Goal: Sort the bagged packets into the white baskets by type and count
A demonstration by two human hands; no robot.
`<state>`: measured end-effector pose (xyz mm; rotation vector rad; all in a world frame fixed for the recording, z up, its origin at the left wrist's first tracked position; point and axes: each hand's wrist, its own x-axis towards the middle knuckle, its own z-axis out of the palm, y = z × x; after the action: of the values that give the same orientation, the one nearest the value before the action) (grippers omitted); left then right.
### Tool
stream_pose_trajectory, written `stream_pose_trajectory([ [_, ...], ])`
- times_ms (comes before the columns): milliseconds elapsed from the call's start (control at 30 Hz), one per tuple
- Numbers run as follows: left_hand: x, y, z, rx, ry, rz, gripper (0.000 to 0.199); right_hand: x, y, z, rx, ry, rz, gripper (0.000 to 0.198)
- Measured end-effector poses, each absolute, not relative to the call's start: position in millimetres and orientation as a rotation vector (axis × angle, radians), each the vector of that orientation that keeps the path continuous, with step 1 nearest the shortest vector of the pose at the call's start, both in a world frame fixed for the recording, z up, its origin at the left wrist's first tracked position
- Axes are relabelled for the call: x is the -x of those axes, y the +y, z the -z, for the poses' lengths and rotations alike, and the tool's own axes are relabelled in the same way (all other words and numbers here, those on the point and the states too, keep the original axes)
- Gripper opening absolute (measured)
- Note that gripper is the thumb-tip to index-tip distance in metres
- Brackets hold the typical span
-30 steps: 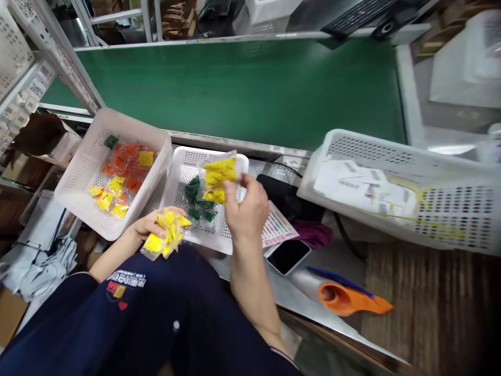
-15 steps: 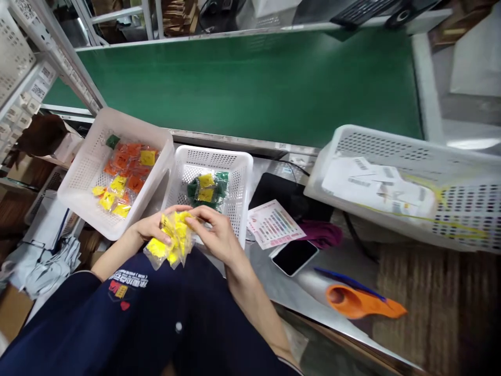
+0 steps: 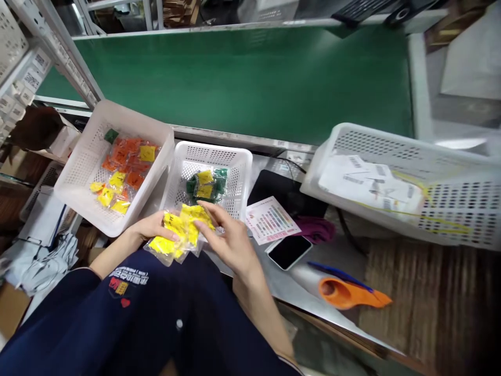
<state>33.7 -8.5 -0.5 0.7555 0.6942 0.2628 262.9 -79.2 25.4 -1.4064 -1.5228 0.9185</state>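
Observation:
Several small clear packets with yellow contents (image 3: 172, 241) are bunched in front of my body. My left hand (image 3: 153, 227) is closed around the left side of the bunch. On its right side, my right hand (image 3: 225, 237) pinches a yellow packet (image 3: 194, 216) between thumb and fingers. Just beyond my hands stands a small white basket (image 3: 183, 156) with green and yellow packets (image 3: 206, 185) in it. To its left, a larger white bin (image 3: 80, 180) holds orange packets (image 3: 125, 152), several yellow packets (image 3: 116, 181) and a green one.
A green conveyor belt (image 3: 242, 83) runs behind the baskets. On the right are a white basket (image 3: 376, 141) with labelled white packages, a printed card (image 3: 271, 220), a phone (image 3: 290, 253), a purple cloth (image 3: 318, 232) and an orange object (image 3: 348, 293). Stacked cardboard (image 3: 407, 303) lies at lower right.
My right hand has shifted slightly right, and the yellow packets are spread wider between my hands. My left hand stays closed on the bunch. The whole view has moved a little.

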Motion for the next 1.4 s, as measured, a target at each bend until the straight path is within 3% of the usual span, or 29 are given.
stream_pose_trajectory([
  [167, -29.6, -11.0, 4.9, -0.702, 0.731, -0.275, 0.072, -269.3, -63.6, -18.7, 1.519, -1.175, -0.346, 0.034],
  [267, -28.3, -12.2, 7.7, -0.683, 0.749, -0.322, 0.074, -280.0, -47.7, -11.8, 1.639, -1.090, -0.144, 0.056],
  [333, -28.8, -12.5, 8.9, -0.699, 0.767, -0.392, 0.077, -282.5, -42.6, -7.6, 1.754, -1.141, -0.268, 0.075],
  [400, -29.9, -12.7, 10.5, -0.729, 0.792, -0.451, 0.082, -277.4, -44.5, -3.3, 1.779, -1.233, -0.632, 0.077],
  [500, -31.8, -13.8, 14.7, -0.774, 0.805, -0.463, 0.100, -260.0, -55.7, 2.5, 1.599, -1.492, -1.187, 0.051],
  [633, -32.2, -16.9, 23.4, -0.790, 0.769, -0.416, 0.116, -246.4, -67.3, 1.4, 1.428, -1.606, -1.237, 0.034],
  [733, -30.1, -17.7, 27.4, -0.785, 0.721, -0.302, 0.109, -256.3, -64.1, -4.7, 1.444, -1.373, -0.963, 0.029],
  [867, -30.2, -13.8, 27.2, -0.796, 0.777, -0.322, 0.088, -282.1, -48.3, 0.8, 1.653, -1.118, -0.481, 0.040],
  [967, -38.9, -13.0, 28.9, -0.959, 0.998, -0.593, 0.068, -283.2, -42.8, 21.4, 1.770, -1.122, -0.453, 0.090],
  [1033, -48.0, -16.4, 30.1, -1.117, 1.149, -0.788, 0.055, -267.6, -47.3, 36.4, 1.661, -1.143, -0.796, 0.115],
  [1133, -58.2, -23.0, 23.4, -1.300, 1.223, -0.942, 0.043, -236.1, -64.0, 48.4, 1.342, -1.172, -1.324, 0.102],
  [1267, -41.8, -11.7, -17.3, -1.617, 1.204, -0.962, 0.055, -234.2, -83.0, 44.6, 1.365, -1.062, -1.283, 0.058],
  [1333, -17.5, 14.0, -44.2, -1.777, 1.292, -0.969, 0.050, -254.3, -83.2, 44.4, 1.449, -0.971, -1.265, 0.057],
  [1400, 11.4, 54.1, -63.7, -1.917, 1.412, -0.956, 0.044, -278.1, -78.8, 50.2, 1.591, -0.960, -1.199, 0.074],
])
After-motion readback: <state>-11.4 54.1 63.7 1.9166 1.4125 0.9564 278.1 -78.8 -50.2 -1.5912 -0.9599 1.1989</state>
